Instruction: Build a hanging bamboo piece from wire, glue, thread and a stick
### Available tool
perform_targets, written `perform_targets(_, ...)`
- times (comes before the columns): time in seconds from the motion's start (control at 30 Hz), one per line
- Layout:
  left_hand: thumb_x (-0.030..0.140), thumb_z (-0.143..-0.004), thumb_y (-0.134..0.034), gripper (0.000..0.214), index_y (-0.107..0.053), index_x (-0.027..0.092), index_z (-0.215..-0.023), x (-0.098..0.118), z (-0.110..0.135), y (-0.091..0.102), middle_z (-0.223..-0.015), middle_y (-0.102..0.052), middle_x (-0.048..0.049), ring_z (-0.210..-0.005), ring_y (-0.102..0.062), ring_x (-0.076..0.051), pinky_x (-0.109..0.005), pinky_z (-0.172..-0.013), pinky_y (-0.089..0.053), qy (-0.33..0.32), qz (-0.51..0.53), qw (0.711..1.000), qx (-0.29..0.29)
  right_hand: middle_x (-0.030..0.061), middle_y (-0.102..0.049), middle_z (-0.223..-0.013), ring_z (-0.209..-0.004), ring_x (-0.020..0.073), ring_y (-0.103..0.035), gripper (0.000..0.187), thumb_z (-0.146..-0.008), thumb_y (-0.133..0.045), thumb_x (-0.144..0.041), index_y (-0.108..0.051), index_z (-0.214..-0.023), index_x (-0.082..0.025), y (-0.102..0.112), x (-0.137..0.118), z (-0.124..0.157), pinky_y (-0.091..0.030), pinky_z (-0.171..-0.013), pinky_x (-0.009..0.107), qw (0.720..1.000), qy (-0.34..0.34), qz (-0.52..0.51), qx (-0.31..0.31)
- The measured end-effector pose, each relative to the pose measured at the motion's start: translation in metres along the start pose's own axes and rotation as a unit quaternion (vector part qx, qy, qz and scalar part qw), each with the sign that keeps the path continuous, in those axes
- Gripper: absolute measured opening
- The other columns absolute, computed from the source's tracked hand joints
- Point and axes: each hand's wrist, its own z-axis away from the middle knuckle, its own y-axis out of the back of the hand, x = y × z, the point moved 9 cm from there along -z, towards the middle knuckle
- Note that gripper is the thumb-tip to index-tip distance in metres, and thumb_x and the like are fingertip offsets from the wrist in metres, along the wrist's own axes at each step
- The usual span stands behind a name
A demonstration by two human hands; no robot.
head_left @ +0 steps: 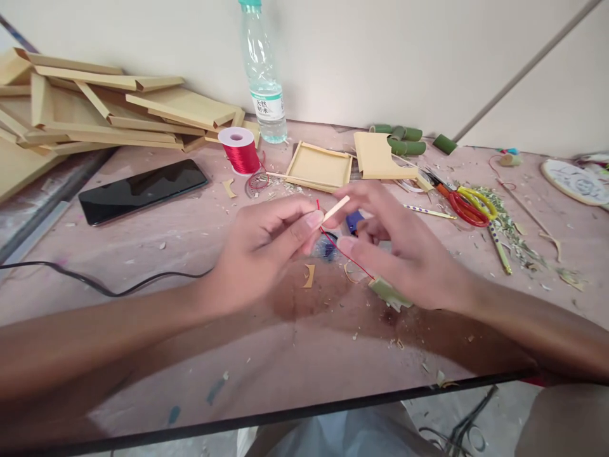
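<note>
My left hand is closed in a pinch on a small pale wooden stick and a red cord at its near end. The stick points up and to the right. My right hand is just right of it, thumb and index finger apart, the index fingertip close to the stick. The cord runs down past the right thumb to a green bamboo piece below that hand. Something blue shows behind the right fingers; I cannot tell whether they touch it.
A red cord spool, a water bottle and a small shallow tray stand at the back. A phone and folded cardboard trays are left. Scissors, bamboo pieces and shavings lie right.
</note>
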Motion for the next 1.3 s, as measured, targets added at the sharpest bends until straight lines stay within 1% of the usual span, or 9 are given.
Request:
perform_targets(0.2, 0.03, -0.106, -0.064, 0.034, -0.067, 0.02, -0.073, 0.004, 0.003, -0.006, -0.064, -0.059, 0.0016, -0.056, -0.045, -0.012, -0.027, -0.054, -0.034, 0.001, -0.061, 0.998, -0.006, 0.004, -0.067, -0.11, -0.086, 0.0123, -0.061, 0.011, -0.108, -0.063, -0.024, -0.071, -0.115, -0.019, 0.01, -0.038, -0.009, -0.049, -0.069, 0.026, 0.974, 0.174, 0.132, 0.061)
perform_targets(0.53, 0.024, -0.104, -0.066, 0.03, -0.077, 0.021, -0.076, 0.011, 0.004, -0.002, -0.062, -0.064, 0.0036, -0.053, -0.041, -0.011, -0.027, -0.058, -0.034, -0.046, -0.143, 0.989, 0.012, 0.005, -0.066, -0.108, -0.093, 0.0171, -0.062, 0.019, -0.112, -0.056, -0.026, -0.066, -0.097, -0.022, 0.003, -0.034, -0.008, -0.049, -0.079, 0.031, 0.963, 0.18, 0.19, 0.064)
perform_targets(0.63, 0.025, -0.103, -0.068, 0.025, -0.082, 0.022, -0.083, 0.012, 0.004, 0.0, -0.07, -0.073, 0.0018, -0.055, -0.047, -0.012, -0.028, -0.058, -0.034, -0.046, -0.143, 0.988, 0.028, 0.003, -0.065, -0.115, -0.079, 0.0111, -0.06, 0.007, -0.109, -0.06, -0.029, -0.059, -0.112, -0.023, 0.011, -0.019, -0.015, -0.051, -0.073, 0.028, 0.991, 0.111, 0.033, 0.063)
perform_targets(0.67, 0.026, -0.103, -0.069, 0.024, -0.083, 0.022, -0.084, 0.012, 0.004, 0.002, -0.073, -0.075, 0.0011, -0.056, -0.048, -0.012, -0.028, -0.058, -0.034, -0.043, -0.142, 0.988, 0.036, 0.0024, -0.066, -0.118, -0.073, 0.009, -0.06, 0.015, -0.107, -0.061, -0.031, -0.055, -0.119, -0.023, 0.011, -0.009, -0.019, -0.052, -0.068, 0.027, 0.996, 0.068, -0.041, 0.047)
perform_targets(0.77, 0.028, -0.104, -0.069, 0.027, -0.084, 0.022, -0.082, 0.013, 0.003, 0.008, -0.074, -0.076, 0.0001, -0.059, -0.053, -0.013, -0.027, -0.059, -0.038, -0.045, -0.139, 0.987, 0.066, -0.0013, -0.073, -0.109, -0.055, 0.0076, -0.059, 0.034, -0.099, -0.059, -0.028, -0.047, -0.131, -0.024, -0.005, 0.017, -0.024, -0.051, -0.055, 0.025, 0.978, -0.046, -0.198, -0.047)
perform_targets(0.87, 0.025, -0.105, -0.068, 0.027, -0.084, 0.021, -0.083, 0.012, 0.0, 0.012, -0.078, -0.078, -0.0002, -0.066, -0.062, -0.014, -0.027, -0.062, -0.043, -0.052, -0.117, 0.988, 0.083, -0.008, -0.07, -0.083, -0.049, 0.0081, -0.057, 0.031, -0.095, -0.062, -0.02, -0.05, -0.124, -0.024, -0.016, 0.027, -0.025, -0.045, -0.048, 0.021, 0.967, -0.079, -0.223, -0.091)
perform_targets(1.0, 0.023, -0.104, -0.071, 0.025, -0.082, 0.021, -0.081, 0.007, -0.002, 0.014, -0.082, -0.08, -0.0004, -0.076, -0.071, -0.015, -0.026, -0.067, -0.05, -0.048, -0.098, 0.99, 0.088, -0.0078, -0.063, -0.074, -0.052, 0.0062, -0.049, 0.016, -0.102, -0.07, -0.03, -0.058, -0.108, -0.021, -0.013, 0.027, -0.025, -0.037, -0.049, 0.021, 0.983, -0.063, -0.167, -0.044)
perform_targets(1.17, 0.025, -0.103, -0.073, 0.025, -0.082, 0.021, -0.08, 0.004, -0.002, 0.016, -0.08, -0.08, -0.0013, -0.075, -0.073, -0.016, -0.026, -0.066, -0.052, -0.038, -0.097, 0.99, 0.097, -0.0025, -0.066, -0.077, -0.063, 0.0086, -0.049, 0.022, -0.106, -0.067, -0.036, -0.068, -0.093, -0.018, -0.009, 0.018, -0.023, -0.034, -0.058, 0.025, 1.0, -0.016, -0.018, 0.005)
perform_targets(1.3, 0.026, -0.103, -0.072, 0.024, -0.082, 0.02, -0.082, -0.001, -0.005, 0.015, -0.082, -0.082, -0.0016, -0.075, -0.073, -0.016, -0.026, -0.067, -0.053, -0.03, -0.104, 0.991, 0.083, -0.0028, -0.063, -0.073, -0.063, 0.0089, -0.047, 0.023, -0.108, -0.061, -0.03, -0.071, -0.093, -0.017, -0.006, 0.006, -0.017, -0.031, -0.063, 0.028, 0.988, 0.049, 0.138, 0.041)
